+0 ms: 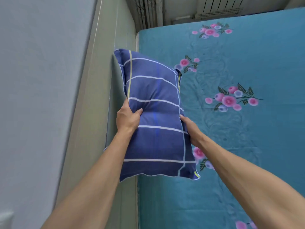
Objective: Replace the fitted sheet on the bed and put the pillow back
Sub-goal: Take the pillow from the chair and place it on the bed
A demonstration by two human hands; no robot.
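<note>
A blue pillow [155, 113] with white grid lines and thin yellow stripes hangs in the air over the left edge of the bed, held lengthwise. My left hand [127, 119] pinches its left side, fingers dug into the fabric. On its right side my right hand [191, 129] grips the edge. Beneath it the teal fitted sheet [239, 146] with pink flower prints lies flat and smooth over the mattress.
A pale green headboard panel [99, 96] runs along the bed's left side, with a grey wall [36, 80] beyond it. A radiator [219, 9] and curtain folds [148, 12] stand past the bed's far edge.
</note>
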